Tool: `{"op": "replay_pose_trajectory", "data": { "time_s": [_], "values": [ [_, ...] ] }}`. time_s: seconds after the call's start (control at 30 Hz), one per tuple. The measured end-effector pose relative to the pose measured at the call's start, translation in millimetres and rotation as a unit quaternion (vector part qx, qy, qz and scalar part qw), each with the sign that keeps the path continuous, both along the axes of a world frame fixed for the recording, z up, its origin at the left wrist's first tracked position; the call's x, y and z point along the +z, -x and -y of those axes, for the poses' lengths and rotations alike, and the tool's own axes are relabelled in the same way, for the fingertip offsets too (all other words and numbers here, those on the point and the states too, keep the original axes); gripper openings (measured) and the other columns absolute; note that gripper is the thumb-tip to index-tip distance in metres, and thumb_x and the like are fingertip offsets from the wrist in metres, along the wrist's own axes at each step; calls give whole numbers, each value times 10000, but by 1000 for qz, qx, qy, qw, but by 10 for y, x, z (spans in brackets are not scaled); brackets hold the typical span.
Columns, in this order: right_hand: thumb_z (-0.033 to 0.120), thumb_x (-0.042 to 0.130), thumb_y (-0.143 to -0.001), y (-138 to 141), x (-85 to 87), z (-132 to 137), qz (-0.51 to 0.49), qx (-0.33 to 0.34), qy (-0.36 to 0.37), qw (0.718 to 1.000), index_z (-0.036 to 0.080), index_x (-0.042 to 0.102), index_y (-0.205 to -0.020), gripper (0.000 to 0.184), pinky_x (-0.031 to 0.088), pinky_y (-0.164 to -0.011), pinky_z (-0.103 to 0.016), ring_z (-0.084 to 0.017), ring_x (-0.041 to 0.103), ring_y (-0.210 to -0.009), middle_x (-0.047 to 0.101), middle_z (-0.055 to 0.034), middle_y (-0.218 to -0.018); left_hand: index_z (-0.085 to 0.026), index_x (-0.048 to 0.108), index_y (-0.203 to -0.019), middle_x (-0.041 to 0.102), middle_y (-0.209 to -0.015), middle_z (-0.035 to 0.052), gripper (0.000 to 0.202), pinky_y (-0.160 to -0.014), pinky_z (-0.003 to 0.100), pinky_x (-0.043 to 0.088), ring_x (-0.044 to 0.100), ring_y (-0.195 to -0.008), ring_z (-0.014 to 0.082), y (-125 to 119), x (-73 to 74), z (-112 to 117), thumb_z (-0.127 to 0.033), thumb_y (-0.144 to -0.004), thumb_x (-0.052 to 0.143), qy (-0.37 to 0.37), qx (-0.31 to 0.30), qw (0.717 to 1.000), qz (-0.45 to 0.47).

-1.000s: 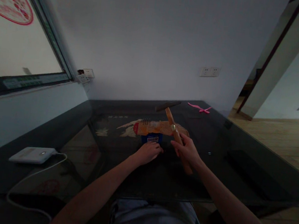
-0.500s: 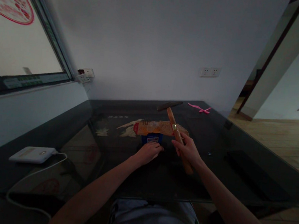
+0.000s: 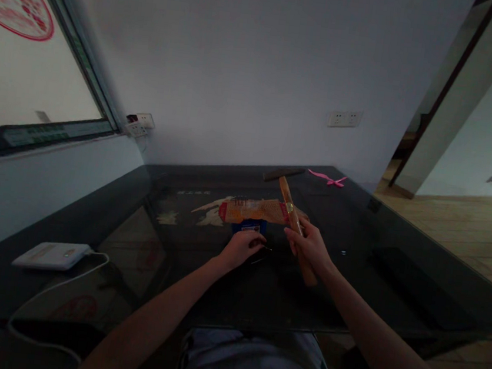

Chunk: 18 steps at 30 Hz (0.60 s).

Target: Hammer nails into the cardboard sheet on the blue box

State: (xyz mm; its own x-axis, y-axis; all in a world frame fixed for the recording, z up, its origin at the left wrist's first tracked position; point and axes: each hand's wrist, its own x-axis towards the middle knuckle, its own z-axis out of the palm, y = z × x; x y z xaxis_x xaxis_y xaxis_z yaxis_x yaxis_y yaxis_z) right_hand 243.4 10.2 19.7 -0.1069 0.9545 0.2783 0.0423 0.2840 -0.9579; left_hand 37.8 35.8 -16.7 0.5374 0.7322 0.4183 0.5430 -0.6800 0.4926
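At a dark glass-topped table (image 3: 399, 243) set into a room corner, your right hand (image 3: 310, 248) is wrapped tight around the wooden handle of a hammer (image 3: 290, 210), gripping it near the lower end so that a short stub of handle sticks out below your fist toward you. From your fist the handle runs up and away from you, tilted a little to the left, and ends in a dark metal head (image 3: 283, 174) that hangs in the air over the far part of the table. Your left hand (image 3: 241, 248) is curled just beside the right, its fingers pinched on what looks like a thin nail (image 3: 266, 248) pointing toward the hammer hand; the nail is too small and dim to make out for certain. Just beyond your left hand sits a small blue box (image 3: 249, 226), and behind that lies an orange cardboard package (image 3: 254, 210), with the hammer handle crossing in front of its right end. A pink object (image 3: 327, 178) lies near the table's far right corner, well apart from both hands. Down at the left, a white device (image 3: 54, 254) with a white cable (image 3: 50, 298) rests on the dark surface below the window (image 3: 28, 65).
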Motion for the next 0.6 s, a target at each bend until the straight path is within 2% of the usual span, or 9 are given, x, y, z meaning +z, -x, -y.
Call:
{"op": "replay_pose_trajectory", "data": {
  "time_s": [0.2, 0.3, 0.47, 0.53, 0.6],
  "values": [
    [369, 622, -711, -7, -24, -21, -12, -5, 5, 1000, 177, 532, -989, 350, 349, -326, -204, -84, 436, -327, 491, 76, -477, -149, 647, -886, 658, -808, 37, 159, -658, 237, 499, 614, -728, 137, -49, -9, 5, -196, -744, 594, 124, 6, 980, 153],
    [363, 626, -711, -9, -44, -34, -14, -1, 6, 1000, 176, 529, -986, 346, 344, -321, -201, -81, 435, -322, 493, 78, -480, -133, 643, -857, 656, -805, 47, 156, -700, 266, 511, 625, -751, 151, -59, -14, -12, -192, -713, 631, 168, 15, 965, 201],
    [363, 620, -717, -7, -35, -31, -6, 3, 6, 1000, 163, 526, -996, 356, 351, -320, -198, -79, 440, -322, 491, 77, -484, -116, 592, -894, 637, -817, 51, 203, -731, 310, 535, 646, -800, 174, -67, -11, -11, -206, -720, 643, 266, -12, 919, 290],
    [365, 621, -715, -4, -23, -22, -2, 3, 7, 1000, 158, 525, -999, 364, 356, -321, -198, -78, 443, -321, 490, 79, -485, -118, 579, -900, 629, -832, 50, 197, -745, 319, 539, 649, -825, 180, -71, -2, 2, -208, -733, 634, 281, -21, 910, 305],
    [368, 618, -713, -1, -14, -12, 1, 4, 11, 1000, 157, 523, -1004, 372, 358, -319, -198, -79, 444, -320, 488, 80, -478, -123, 576, -908, 623, -844, 47, 190, -753, 319, 539, 650, -817, 172, -76, 11, 16, -199, -741, 626, 277, -21, 912, 301]
  ]
}}
